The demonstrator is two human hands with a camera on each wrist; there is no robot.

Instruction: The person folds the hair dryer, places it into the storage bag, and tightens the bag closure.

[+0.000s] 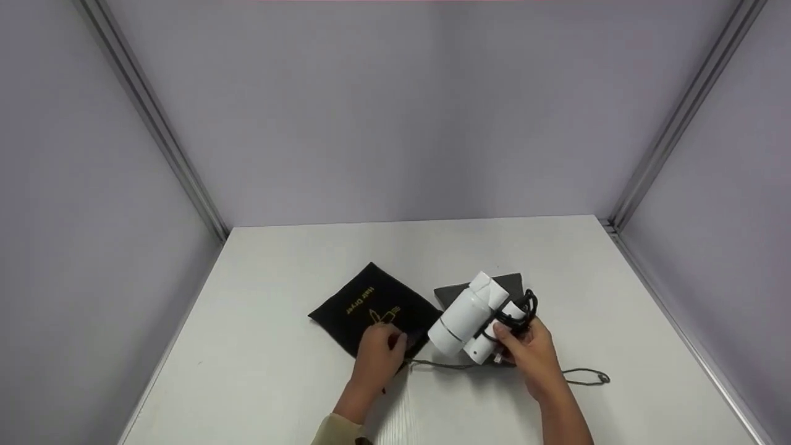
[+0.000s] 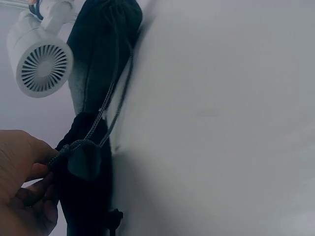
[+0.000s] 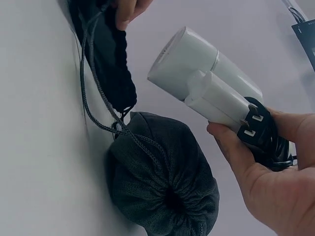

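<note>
Your right hand (image 1: pixel 531 355) grips the white hair dryer (image 1: pixel 466 318) and its bundled black cord (image 1: pixel 516 312), lifted just above the grey pouch (image 3: pixel 162 191) (mostly hidden beneath the dryer from the head view). Your left hand (image 1: pixel 378 358) pinches the black bag (image 1: pixel 371 309) at its opening; the fingertips are cut off in the wrist view.
</note>
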